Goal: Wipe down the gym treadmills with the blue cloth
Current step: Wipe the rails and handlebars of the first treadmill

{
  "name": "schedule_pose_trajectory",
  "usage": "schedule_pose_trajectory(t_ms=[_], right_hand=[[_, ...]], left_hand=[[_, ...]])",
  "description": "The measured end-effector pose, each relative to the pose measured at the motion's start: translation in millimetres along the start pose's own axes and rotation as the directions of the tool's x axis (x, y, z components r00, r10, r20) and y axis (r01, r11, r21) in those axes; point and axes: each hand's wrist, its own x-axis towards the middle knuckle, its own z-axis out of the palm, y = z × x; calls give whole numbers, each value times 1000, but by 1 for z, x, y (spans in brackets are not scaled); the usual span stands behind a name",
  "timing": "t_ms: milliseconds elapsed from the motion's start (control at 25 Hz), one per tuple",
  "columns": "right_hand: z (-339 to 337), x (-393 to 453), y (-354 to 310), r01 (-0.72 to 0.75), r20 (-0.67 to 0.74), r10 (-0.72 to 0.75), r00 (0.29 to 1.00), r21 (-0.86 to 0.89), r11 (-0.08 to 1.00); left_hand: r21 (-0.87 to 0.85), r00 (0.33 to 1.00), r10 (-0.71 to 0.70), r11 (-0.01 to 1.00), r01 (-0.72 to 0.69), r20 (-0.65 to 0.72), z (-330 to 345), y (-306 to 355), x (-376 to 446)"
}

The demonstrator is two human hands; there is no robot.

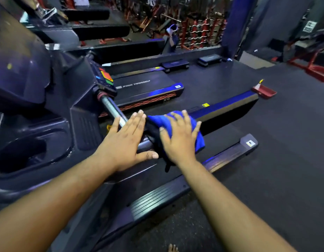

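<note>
cloth [177, 122]: bright blue
handrail [113, 110]: silver metal, red collar at console end
console buttons [106, 77]: red, orange, green, blue
neighbouring treadmill [148, 90]: black deck, white lettering, orange honeycomb side strip
floor tray [264, 90]: red

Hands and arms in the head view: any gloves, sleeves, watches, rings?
None visible. The left hand and right hand are bare, no gloves or rings showing. Both forearms are uncovered to the frame edge, with no sleeves, watch, bands or markings.
</note>
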Motion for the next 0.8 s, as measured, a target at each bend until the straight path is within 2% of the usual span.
schedule_pose_trajectory(t_ms=[80,120,200,240,280,400,480,520,560,600,640,680,720,760,800], right_hand=[[-7,3,12,198,80,-191,978,-99,975],[-12,18,24,195,81,-185,979,-134,972],[-16,37,35,-22,-8,21,1000,-137,990],[-12,34,24,-142,-50,138,989,-113,983],[-3,19,0,-194,-75,188,979,-87,977],[29,-44,-74,27,-54,-23,998,70,997],[40,-60,-56,90,-81,-84,993,76,993],[44,-57,-34,47,-143,-34,989,88,995],[47,-51,-14,-76,-201,108,974,162,984],[48,-45,-2,-223,-221,298,929,309,925],[49,-41,-1,-315,-191,454,870,493,811],[53,-43,-15,-338,-149,539,829,634,696],[58,-49,-36,-326,-130,547,827,682,655],[62,-61,-56,-301,-135,498,857,652,695],[65,-77,-71,-249,-147,394,907,565,786]], left_hand=[[18,1000,-14,1000,14,4,-1,-9,-14],[33,1000,-13,999,13,2,0,-15,-22],[65,1000,0,998,1,-7,0,-25,-38],[75,1000,8,997,-6,-20,1,-28,-45],[77,999,12,997,-9,-34,2,-30,-50],[64,999,-6,998,9,-38,4,-36,-59],[53,1000,1,999,1,-30,5,-44,-67],[64,1000,19,998,-17,-25,4,-48,-71],[75,999,35,997,-34,-15,3,-51,-76],[80,999,43,996,-42,-6,2,-54,-80],[79,999,46,996,-46,-5,1,-55,-82],[75,999,52,996,-51,-6,0,-56,-83],[65,998,59,996,-58,-5,1,-56,-83],[51,998,64,997,-63,-6,1,-55,-81],[42,998,65,997,-64,-8,1,-55,-81]])
